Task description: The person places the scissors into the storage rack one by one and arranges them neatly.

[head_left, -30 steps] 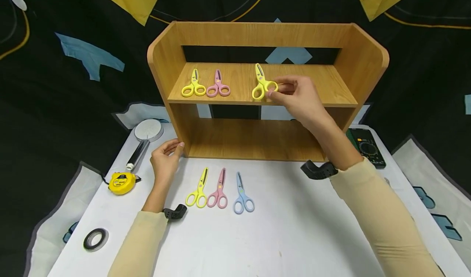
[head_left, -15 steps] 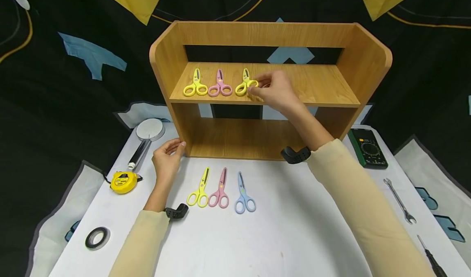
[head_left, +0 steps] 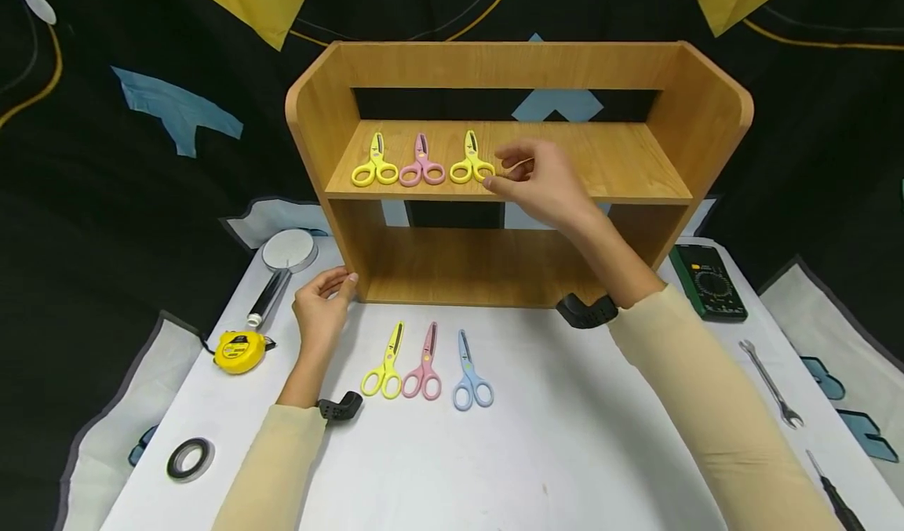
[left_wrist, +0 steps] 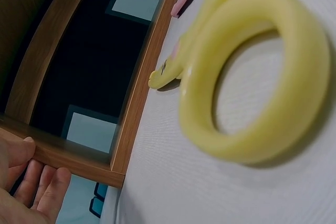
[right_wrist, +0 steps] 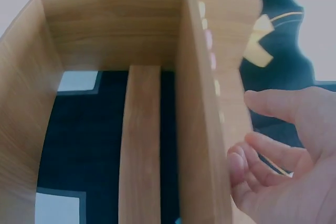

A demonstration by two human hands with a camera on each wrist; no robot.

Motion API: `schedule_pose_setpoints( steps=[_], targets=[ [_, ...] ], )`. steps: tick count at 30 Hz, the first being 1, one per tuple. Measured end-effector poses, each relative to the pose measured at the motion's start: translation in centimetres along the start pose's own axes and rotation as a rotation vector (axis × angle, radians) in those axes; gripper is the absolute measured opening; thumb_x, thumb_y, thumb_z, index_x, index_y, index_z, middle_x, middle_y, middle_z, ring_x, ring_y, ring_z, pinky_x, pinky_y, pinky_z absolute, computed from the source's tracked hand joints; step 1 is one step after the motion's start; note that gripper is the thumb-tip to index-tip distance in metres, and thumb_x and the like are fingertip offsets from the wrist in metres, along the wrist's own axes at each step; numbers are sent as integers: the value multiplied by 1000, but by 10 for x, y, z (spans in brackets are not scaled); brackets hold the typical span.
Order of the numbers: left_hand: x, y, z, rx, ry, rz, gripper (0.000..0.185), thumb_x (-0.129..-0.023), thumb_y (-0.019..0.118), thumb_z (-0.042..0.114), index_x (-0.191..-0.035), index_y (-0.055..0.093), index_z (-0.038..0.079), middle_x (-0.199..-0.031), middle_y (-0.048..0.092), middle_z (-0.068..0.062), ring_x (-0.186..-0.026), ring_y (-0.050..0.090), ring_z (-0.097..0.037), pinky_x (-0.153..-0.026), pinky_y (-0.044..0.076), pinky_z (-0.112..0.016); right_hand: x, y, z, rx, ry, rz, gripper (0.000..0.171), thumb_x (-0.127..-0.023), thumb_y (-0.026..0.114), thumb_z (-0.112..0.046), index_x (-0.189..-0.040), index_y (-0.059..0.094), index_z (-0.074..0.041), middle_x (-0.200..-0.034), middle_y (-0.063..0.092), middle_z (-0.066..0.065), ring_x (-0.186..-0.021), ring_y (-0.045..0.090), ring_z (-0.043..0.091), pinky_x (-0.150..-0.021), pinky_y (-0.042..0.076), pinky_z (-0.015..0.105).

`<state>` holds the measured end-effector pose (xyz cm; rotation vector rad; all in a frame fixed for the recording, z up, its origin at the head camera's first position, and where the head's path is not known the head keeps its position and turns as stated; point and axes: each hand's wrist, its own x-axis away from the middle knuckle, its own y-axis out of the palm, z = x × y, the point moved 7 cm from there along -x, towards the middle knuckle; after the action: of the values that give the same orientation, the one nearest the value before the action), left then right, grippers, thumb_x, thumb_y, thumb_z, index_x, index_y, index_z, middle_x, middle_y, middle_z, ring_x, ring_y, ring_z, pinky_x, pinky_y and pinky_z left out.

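A two-tier wooden shelf (head_left: 508, 65) stands on the white table. On its upper board lie yellow scissors (head_left: 377, 151), pink scissors (head_left: 421, 153) and, to their right, more yellow scissors (head_left: 471, 148). My right hand (head_left: 547, 184) is just right of those last scissors, thumb near a handle loop; in the right wrist view its thumb and fingers are apart and hold nothing. Thumb and fingers of my left hand (left_wrist: 23, 179) grip the front edge of the shelf's left side panel. Before the shelf lie yellow (head_left: 391, 350), pink (head_left: 427, 355) and blue scissors (head_left: 466, 362).
A magnifying glass (head_left: 289, 250), tape measure (head_left: 240, 351) and tape roll (head_left: 190, 460) lie along the table's left side. Along the right lie a multimeter (head_left: 708, 283), wrench (head_left: 771, 384) and screwdriver (head_left: 836, 493). Behind hangs a dark cloth (head_left: 127, 225).
My right hand has brought the yellow scissors leftward, set them beside the pink pair on the upper board, let go, and drawn slightly right. The left hand stays on the shelf.
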<state>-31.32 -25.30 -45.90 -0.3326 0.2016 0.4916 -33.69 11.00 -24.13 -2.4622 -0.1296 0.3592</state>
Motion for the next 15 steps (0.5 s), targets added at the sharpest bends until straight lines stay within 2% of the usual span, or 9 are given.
schedule_pose_setpoints(
  steps=[4, 8, 15],
  targets=[
    [-1, -2, 0, -2, 7, -5, 24, -92, 80, 24, -112, 79, 10, -106, 79, -11, -93, 73, -8, -71, 56, -9, 32, -6, 4, -30, -74, -11, 46, -94, 77, -24, -135, 64, -8, -121, 67, 9, -105, 61, 22, -87, 53, 34],
    [-1, 0, -2, -4, 6, -12, 24, -92, 80, 24, -112, 79, 10, -105, 79, -10, -90, 72, -5, -71, 56, -9, 70, -1, 20, -49, -110, -55, 43, -94, 77, -22, -133, 66, -10, -114, 69, 7, -102, 63, 19, -90, 55, 35],
    [-2, 0, -3, 12, 4, -19, 25, -92, 80, 25, -112, 79, 10, -106, 79, -12, -91, 72, -3, -71, 57, -9, 128, 37, 64, -77, -84, -158, 42, -89, 83, -21, -128, 68, -16, -113, 71, 1, -102, 65, 16, -88, 57, 36]
  ],
)
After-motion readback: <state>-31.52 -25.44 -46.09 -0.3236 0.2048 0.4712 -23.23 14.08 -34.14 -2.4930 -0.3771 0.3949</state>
